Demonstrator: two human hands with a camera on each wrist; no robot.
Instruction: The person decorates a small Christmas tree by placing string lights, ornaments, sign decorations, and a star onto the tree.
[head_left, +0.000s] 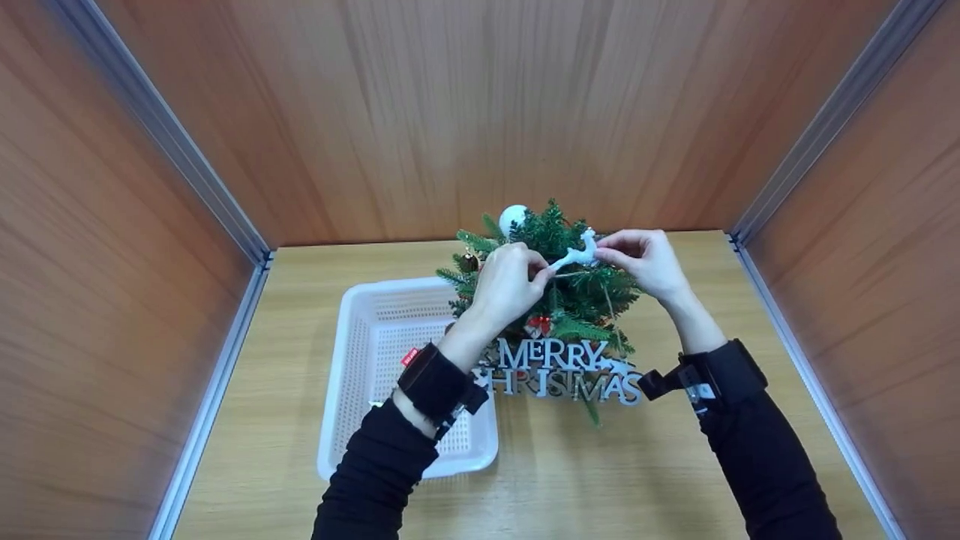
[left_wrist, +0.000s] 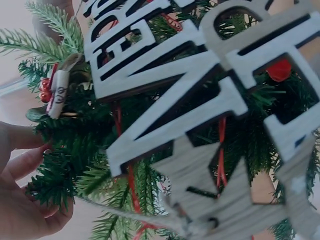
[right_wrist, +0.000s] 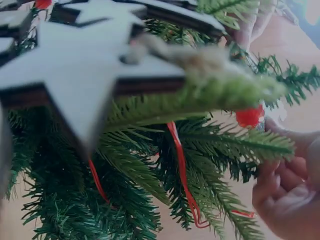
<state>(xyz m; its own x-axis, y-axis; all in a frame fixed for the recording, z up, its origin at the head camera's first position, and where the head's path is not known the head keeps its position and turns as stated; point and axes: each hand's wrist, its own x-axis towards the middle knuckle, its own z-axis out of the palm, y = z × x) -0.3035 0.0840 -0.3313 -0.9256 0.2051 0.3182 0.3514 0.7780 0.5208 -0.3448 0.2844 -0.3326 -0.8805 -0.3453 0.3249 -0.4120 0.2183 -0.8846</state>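
Note:
A small white reindeer ornament [head_left: 576, 256] is held over the top of a green Christmas tree [head_left: 551, 234]. My left hand [head_left: 514, 281] pinches the reindeer's left end between thumb and fingers. On the other side, my right hand [head_left: 646, 259] pinches its right part with the fingertips. Both wrist views show fingers beside the branches, but the reindeer is not visible there. A MERRY CHRISTMAS letter sign [head_left: 517, 354] hangs on the tree's near side, with a star [right_wrist: 80, 65] at its end. Thin twine runs across the branches just below the reindeer.
To the left, a white perforated plastic basket [head_left: 335, 390] stands partly under my left forearm, with a red tag [head_left: 409, 357] in it. A white ball [head_left: 513, 219] sits at the tree's back left. Wood-grain panels [head_left: 480, 112] surround the table on three sides.

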